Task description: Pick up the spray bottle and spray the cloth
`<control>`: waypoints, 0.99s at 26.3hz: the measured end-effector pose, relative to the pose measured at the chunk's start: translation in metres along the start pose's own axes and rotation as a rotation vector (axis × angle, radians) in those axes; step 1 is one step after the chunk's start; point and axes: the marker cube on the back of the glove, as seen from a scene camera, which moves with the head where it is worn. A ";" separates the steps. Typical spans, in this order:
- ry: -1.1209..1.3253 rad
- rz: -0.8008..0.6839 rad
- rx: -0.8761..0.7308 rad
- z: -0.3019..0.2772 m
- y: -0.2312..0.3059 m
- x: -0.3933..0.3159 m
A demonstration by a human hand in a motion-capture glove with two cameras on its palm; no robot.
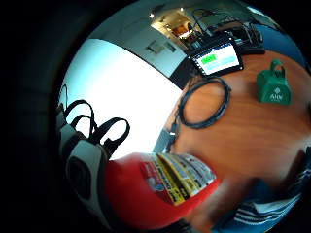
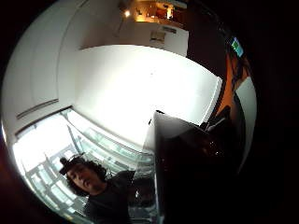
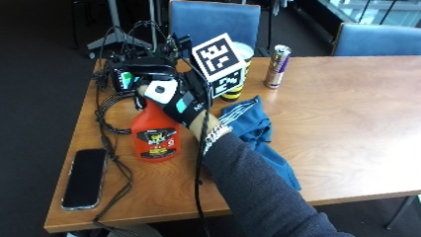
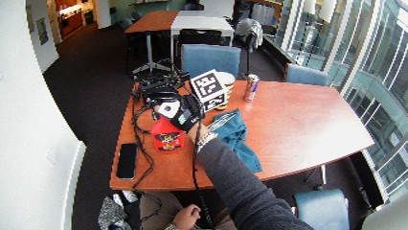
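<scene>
A wooden counter in an office room carries the work, with blue chairs behind it at the upper edge of the frame. Nearest, at the lower left of the outside view, a dark phone lies flat. Just beyond it, left of centre, the red spray bottle stands with its base seemingly on the wood, though it may be just lifted. The gloved right hand sits over its head and neck, fingers apparently curled round the top; the trigger itself is hidden. Immediately to the right of the bottle lies the blue cloth, crumpled and running toward the lower right. Farther back, a slim drinks can stands in the upper middle.

To do this step well, the hand should settle its hold on the neck with one finger free for the trigger, lift straight up, then turn the nozzle rightward toward the cloth, clear of the black cables.
</scene>
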 end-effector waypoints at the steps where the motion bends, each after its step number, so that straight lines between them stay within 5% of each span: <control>1: 0.000 0.003 -0.001 0.000 0.001 0.001; 26: 0.040 0.108 -0.015 0.004 0.014 0.013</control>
